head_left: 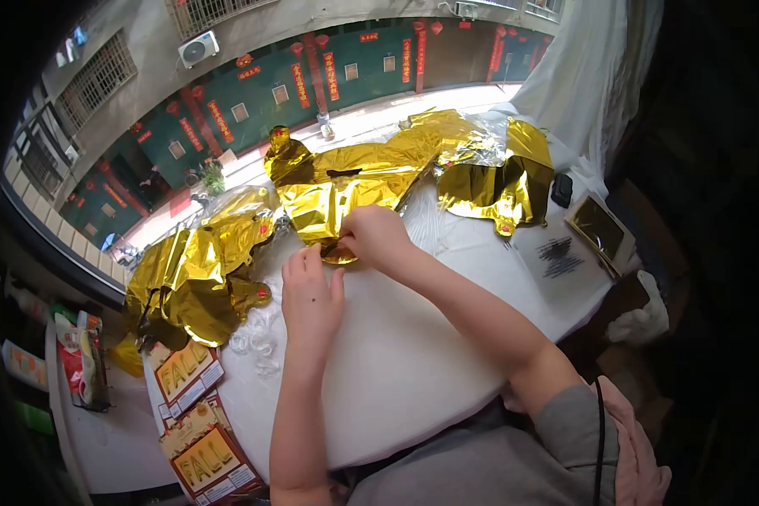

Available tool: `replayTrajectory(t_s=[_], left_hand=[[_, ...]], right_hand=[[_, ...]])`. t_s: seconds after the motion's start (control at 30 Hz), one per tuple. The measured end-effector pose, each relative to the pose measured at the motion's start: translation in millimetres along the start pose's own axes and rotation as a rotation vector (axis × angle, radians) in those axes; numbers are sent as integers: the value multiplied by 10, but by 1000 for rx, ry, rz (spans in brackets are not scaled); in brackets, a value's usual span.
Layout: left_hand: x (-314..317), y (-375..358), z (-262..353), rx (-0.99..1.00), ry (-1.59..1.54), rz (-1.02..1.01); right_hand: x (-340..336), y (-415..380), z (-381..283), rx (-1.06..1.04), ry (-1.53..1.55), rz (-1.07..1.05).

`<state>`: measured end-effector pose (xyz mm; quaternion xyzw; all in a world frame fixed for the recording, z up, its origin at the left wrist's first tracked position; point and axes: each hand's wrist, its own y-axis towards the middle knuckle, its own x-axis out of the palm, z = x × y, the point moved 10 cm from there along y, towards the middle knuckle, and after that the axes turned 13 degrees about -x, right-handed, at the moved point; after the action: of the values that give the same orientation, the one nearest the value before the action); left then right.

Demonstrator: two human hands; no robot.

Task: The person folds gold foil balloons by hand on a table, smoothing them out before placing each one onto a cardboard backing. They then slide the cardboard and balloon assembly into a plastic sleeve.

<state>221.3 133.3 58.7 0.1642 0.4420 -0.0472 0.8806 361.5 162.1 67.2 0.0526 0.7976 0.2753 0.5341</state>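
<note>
A gold foil balloon, uninflated and creased, lies across the far middle of the white-covered table. My right hand is closed at its near edge, pinching the foil by a small rounded tab. Beside it, my left hand has its bent fingertips at the same tab, with the thumb set a little apart; the fingertips are partly hidden. Another gold foil balloon lies crumpled to the left. To the right rests a further gold foil balloon, its tab with a red spot facing me.
Printed FALL packages lie at the table's left edge, near curled clear ribbon. On the right are a small black object, a clear bag with dark print and a gold-coloured packet. A window stands behind the table.
</note>
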Motion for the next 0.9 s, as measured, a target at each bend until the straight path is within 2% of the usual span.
replayTrajectory(t_s=[0.03,0.07,0.1,0.13,0.17,0.23,0.3,0.37,0.5,0.63,0.7,0.77,0.9], left_hand=[[90,52,48,16,-5,-3],[122,86,116,83,-30,81],[100,93,189,148,-54,164],[157,133,180,65,-142,73],[212,144,179,67,-144,73],[316,187,110,2,-158,54],[427,217,15,-41,-208,-2],[475,195,107,165,23,163],[729,232,-59,103,56,68],[763,222,-59,88,50,52],[771,215,-70,85,54,53],[765,208,-56,95,46,60],[773,212,-52,97,46,71]], right_hand=[[49,22,174,127,180,-56],[82,33,316,201,338,-65],[85,49,433,207,334,-58],[133,54,539,246,511,-32],[194,57,628,282,688,-9],[234,84,705,336,774,-29],[149,128,827,372,842,176],[-59,162,813,456,865,204],[-376,215,984,640,1184,456],[-617,362,1410,558,1491,758],[-870,516,1532,336,1737,837],[-1208,551,1675,292,1728,1001],[-2043,455,1597,55,1527,1193]])
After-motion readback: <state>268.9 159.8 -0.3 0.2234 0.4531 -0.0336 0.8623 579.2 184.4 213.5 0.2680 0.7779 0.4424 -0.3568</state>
